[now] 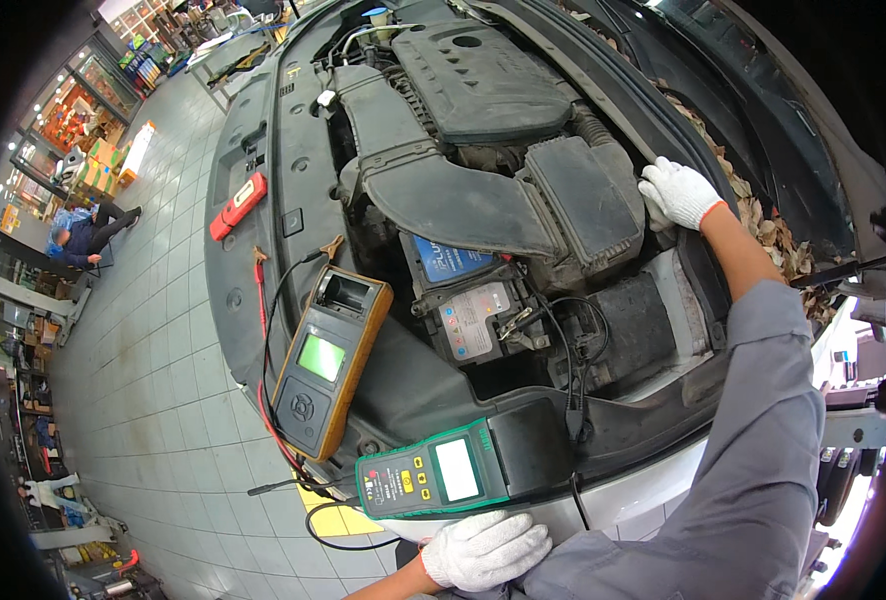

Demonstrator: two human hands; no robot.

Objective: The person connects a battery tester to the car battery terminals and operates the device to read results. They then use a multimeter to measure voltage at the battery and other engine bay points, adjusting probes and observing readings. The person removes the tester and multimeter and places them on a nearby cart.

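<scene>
My right hand (679,192), in a white knit glove, rests at the far-right edge of the engine bay beside the black air filter box (585,197). Its fingers lie over the ledge and grip nothing visible. My left hand (487,551), gloved alike, lies loosely, fingers extended against my grey sleeve at the car's front edge. Just beyond it is a green-and-grey battery tester (423,473) with a lit white screen. An orange-and-black handheld meter (315,402) with a green screen lies left of that. The car battery (475,322) has a clamp (519,323) at its near-right side.
A red handheld lamp (239,207) and a red-lead clip (261,256) lie on the front panel. Black cables (569,370) run into the bay. The engine cover (483,75) is farther back. A person (88,232) sits at left beyond the tiled floor (153,330).
</scene>
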